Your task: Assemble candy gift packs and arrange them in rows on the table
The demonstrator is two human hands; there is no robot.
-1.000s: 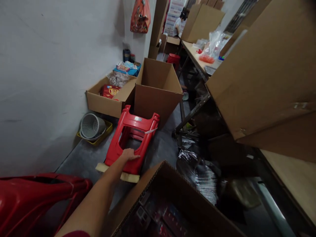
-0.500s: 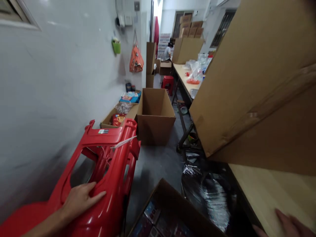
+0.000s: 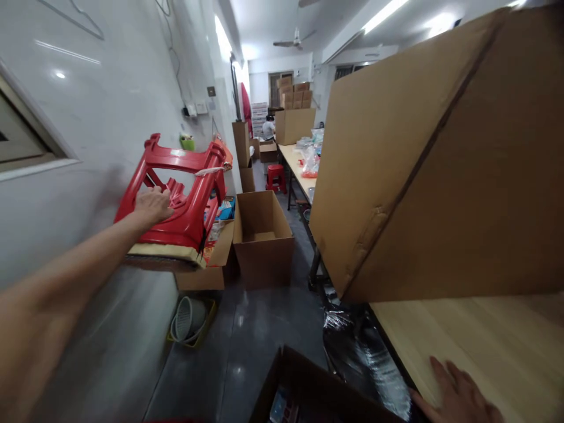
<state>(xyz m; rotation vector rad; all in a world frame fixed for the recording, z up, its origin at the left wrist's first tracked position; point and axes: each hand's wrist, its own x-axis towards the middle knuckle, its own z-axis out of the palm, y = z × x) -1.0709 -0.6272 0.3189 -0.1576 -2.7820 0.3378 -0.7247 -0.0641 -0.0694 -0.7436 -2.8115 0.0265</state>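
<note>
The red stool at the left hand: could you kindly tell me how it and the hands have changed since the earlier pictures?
The red stool, lower and in front of the open cardboard box a second ago, has moved up and left beside the wall; the left hand keeps hold. The right hand, unseen at first, now rests at the light tabletop. The box and gray basket stayed put.

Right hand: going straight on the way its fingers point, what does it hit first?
Most likely the lower edge of the large cardboard box; the right hand points toward it across the wooden tabletop. Depth from one view is uncertain.
</note>
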